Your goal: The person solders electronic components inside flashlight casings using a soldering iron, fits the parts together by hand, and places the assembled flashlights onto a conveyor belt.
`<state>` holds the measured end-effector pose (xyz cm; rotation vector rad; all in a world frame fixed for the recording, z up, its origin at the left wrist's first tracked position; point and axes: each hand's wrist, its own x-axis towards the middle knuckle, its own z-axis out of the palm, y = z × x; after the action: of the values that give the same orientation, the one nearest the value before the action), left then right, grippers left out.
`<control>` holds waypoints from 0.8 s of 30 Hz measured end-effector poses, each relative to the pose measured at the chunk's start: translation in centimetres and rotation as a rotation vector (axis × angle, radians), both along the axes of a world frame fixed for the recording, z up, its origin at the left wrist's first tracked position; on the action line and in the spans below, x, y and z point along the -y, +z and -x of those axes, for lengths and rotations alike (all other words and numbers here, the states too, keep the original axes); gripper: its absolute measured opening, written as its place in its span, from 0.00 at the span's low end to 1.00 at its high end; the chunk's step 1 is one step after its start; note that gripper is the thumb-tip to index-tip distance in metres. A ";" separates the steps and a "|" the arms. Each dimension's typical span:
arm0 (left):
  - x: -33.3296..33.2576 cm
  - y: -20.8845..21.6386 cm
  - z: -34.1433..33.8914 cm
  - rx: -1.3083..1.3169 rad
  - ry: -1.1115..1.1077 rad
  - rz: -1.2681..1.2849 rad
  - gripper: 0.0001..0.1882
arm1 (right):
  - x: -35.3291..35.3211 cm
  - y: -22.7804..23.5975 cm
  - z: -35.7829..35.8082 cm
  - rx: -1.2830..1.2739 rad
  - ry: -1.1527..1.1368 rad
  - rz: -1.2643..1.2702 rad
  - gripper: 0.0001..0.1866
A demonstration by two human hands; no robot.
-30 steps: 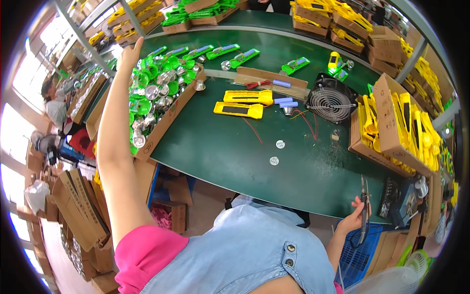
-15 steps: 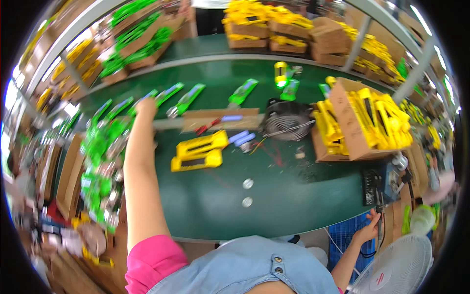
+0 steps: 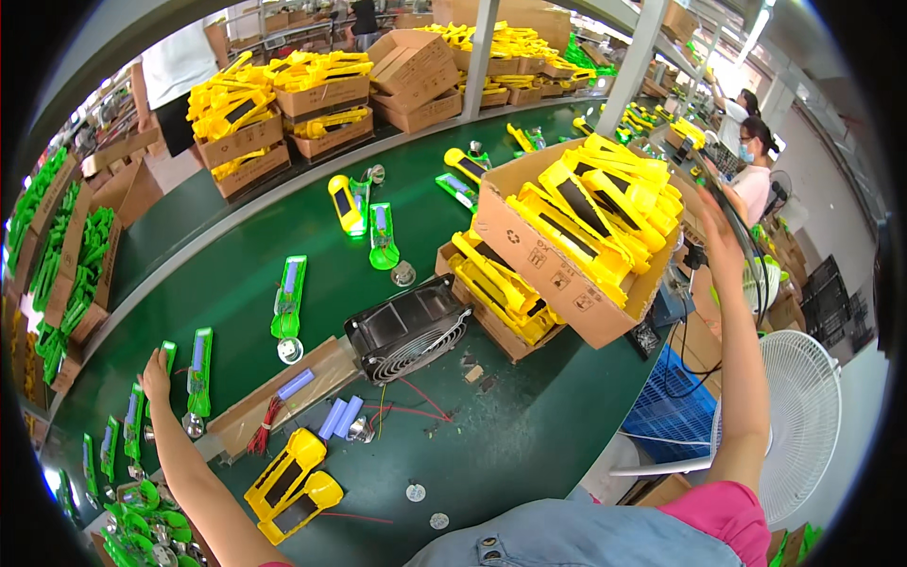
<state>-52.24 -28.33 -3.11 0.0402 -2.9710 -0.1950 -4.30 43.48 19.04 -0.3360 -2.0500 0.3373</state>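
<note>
My left hand (image 3: 155, 380) reaches over the belt with its fingers closed about a green flashlight housing (image 3: 169, 353), partly hidden behind the hand. Beside it lies another green housing (image 3: 199, 364) with a blue-violet battery cell and a silver lamp head. More such housings line up along the belt. On the right, my right hand (image 3: 724, 244) is raised beside a carton (image 3: 539, 274) heaped with yellow shells. Its fingers close at a black cord (image 3: 754, 236); what they hold is too unclear to make out. Two yellow shells (image 3: 288, 487) lie before me near loose battery cells (image 3: 340, 417).
A black fan (image 3: 406, 326) with a wire grille stands mid-table, beside a cardboard strip (image 3: 231, 425) bearing red wires. A white fan (image 3: 789, 416) and a blue crate (image 3: 666, 406) are at right. Loose green parts (image 3: 142, 524) pile up at lower left. Co-workers sit farther right.
The view has swung to the right. My right hand has risen from low at the table's right edge to beside the yellow-shell carton. My left hand stays among the green housings.
</note>
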 end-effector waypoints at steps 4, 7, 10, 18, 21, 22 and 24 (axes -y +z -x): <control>0.8 -0.7 -0.6 -0.194 -0.209 -0.075 0.22 | -2.3 1.5 6.0 0.069 0.147 0.043 0.23; -1.8 2.3 -3.6 -0.212 -0.099 0.098 0.25 | -3.6 1.2 8.7 0.230 0.086 -0.108 0.24; -2.4 6.6 -5.9 -0.380 -0.058 0.097 0.30 | -4.2 0.6 9.1 0.184 0.039 -0.302 0.19; -6.2 24.3 -22.4 -0.321 -0.269 -0.246 0.21 | -4.4 0.4 8.5 0.048 0.123 -0.011 0.16; -6.4 23.3 -28.1 -0.442 -0.335 -0.452 0.15 | -3.9 0.7 6.6 -0.167 0.145 -0.016 0.16; -6.2 21.8 -30.3 -0.507 -0.395 -0.513 0.13 | -2.5 1.1 5.4 -0.228 0.185 0.041 0.15; -11.9 18.9 -36.7 -0.319 -0.262 -1.062 0.12 | 0.3 1.2 2.4 -0.215 0.053 -0.120 0.17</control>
<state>-15.53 -16.39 15.79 -0.2247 -2.2142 -1.5822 -6.75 43.20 20.25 -0.1652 -1.8607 0.2692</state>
